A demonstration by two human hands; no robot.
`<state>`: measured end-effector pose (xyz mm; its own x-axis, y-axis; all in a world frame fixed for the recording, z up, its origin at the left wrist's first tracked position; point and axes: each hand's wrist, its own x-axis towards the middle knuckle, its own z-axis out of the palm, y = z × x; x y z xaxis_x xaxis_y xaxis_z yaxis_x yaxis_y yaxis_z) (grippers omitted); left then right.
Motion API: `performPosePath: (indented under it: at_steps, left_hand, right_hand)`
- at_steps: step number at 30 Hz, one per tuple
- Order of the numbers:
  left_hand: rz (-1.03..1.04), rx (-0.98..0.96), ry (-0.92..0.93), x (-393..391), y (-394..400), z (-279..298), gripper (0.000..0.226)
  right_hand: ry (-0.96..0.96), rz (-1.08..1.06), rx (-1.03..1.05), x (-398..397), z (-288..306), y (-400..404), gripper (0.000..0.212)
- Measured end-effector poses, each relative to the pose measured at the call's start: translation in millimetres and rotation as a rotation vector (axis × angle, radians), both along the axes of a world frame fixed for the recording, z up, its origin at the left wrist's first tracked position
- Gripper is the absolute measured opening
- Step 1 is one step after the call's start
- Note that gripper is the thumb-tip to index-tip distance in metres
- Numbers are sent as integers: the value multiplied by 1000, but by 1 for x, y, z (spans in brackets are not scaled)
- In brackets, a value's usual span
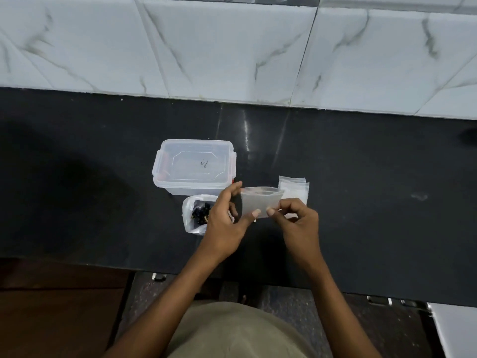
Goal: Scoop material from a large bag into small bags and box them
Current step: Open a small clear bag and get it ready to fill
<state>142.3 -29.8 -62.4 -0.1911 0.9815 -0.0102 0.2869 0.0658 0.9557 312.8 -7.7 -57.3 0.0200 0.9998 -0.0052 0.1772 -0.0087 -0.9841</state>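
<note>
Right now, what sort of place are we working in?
Likely a home kitchen counter: a dark polished stone countertop against a marble-look tiled wall, with a lidded plastic storage box standing on it.

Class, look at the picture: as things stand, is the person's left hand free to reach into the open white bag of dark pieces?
Probably not yet. The left hand hovers right beside the white bag, whose mouth is open, but its grip pinches the small clear bag, shared with the right hand.
</note>
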Motion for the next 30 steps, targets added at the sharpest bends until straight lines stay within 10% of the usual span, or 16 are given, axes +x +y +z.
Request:
performPosePath:
  at_steps: [9, 17, 30]
  left_hand:
    - [242, 96, 47, -33, -21, 6, 14]
    - [187, 185, 276, -70, -30, 11, 2]
    - [-392, -228, 21, -169, -19, 26, 59]
  right_hand:
    - [-420, 147, 348, -44, 5, -18, 50]
    - [-635, 217, 730, -93, 20, -27, 19]
    - [-662, 442, 495, -152, 42, -32, 37]
